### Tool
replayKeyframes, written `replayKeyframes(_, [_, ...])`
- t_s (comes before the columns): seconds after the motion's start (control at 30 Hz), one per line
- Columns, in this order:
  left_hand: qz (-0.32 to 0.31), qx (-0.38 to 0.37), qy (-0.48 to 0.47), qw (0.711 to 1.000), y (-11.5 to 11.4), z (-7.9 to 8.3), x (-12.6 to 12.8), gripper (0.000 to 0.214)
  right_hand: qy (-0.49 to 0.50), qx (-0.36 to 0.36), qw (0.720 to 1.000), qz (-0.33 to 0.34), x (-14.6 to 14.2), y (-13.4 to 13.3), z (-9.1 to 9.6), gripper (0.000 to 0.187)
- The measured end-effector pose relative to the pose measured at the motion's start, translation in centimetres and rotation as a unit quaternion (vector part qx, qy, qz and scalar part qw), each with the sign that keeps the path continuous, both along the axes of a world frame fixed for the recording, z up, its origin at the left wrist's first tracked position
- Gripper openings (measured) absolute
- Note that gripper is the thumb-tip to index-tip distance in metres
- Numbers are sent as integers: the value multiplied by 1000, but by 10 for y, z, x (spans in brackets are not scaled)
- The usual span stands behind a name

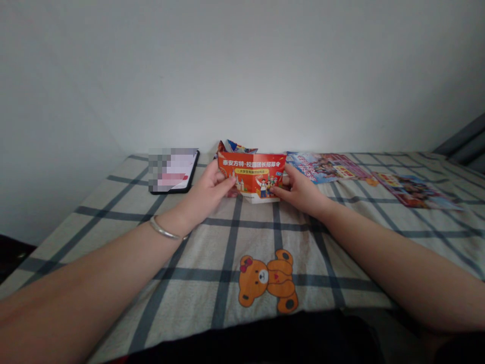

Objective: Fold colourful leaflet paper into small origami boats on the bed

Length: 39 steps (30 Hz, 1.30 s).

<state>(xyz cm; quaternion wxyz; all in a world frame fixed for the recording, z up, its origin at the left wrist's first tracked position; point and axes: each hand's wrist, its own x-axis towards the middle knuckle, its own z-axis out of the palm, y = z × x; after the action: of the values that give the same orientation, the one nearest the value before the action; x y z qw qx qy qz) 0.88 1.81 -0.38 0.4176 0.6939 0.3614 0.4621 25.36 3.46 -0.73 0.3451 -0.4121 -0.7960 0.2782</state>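
Both hands hold a small orange-red leaflet (248, 177) printed with white Chinese text and cartoon figures. A crease runs down its middle, and its lower edge is white. My left hand (217, 187) grips the left side, thumb on the front. On the right edge, my right hand (297, 189) pinches it with the thumb in front; the other fingers are partly hidden behind. Just behind the leaflet rises a crumpled colourful paper (240, 146), mostly covered, and I cannot tell whether it is held. A silver bangle (163, 230) circles my left wrist.
A phone (176, 172) with a lit, partly blurred screen lies left of my left hand. To the right lie colourful flyers (322, 168) and another flyer (413, 192). A checked cloth (197, 242) with a printed bear (269, 280) covers the surface, which meets a pale wall (242, 76).
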Motion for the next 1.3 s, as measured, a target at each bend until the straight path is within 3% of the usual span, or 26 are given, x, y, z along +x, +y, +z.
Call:
replayKeyframes(0.23, [104, 106, 20, 989, 12, -8, -8, 58, -43, -16, 999, -23, -1, -7, 9, 81])
replayKeyframes(0.33, [159, 160, 55, 973, 13, -9, -11, 61, -104, 3, 994, -39, -2, -10, 11, 80])
replayKeyframes(0.43, [205, 253, 174, 929, 7, -5, -11, 54, -166, 48, 983, -57, -2, -11, 13, 69])
replayKeyframes(0.53, [148, 314, 276, 896, -3, 1, -7, 37, -214, 79, 972, -54, -2, -12, 13, 55])
replayKeyframes(0.63, [55, 350, 383, 853, -12, 4, -2, 35, -250, 100, 963, -15, -2, -12, 14, 41])
replayKeyframes(0.73, [5, 361, 458, 813, -15, 3, 1, 31, -259, 107, 960, 12, -3, -11, 14, 36])
replayKeyframes(0.87, [-28, 319, 458, 830, -10, -1, -2, 32, -270, 128, 954, 37, -2, -10, 16, 32])
replayKeyframes(1.07, [-15, 302, 460, 835, -9, 1, -3, 29, -206, 159, 956, 135, 2, -9, 18, 41])
replayKeyframes(1.3, [15, 290, 465, 836, -10, 2, -3, 32, -213, 156, 959, 108, -1, -8, 14, 44])
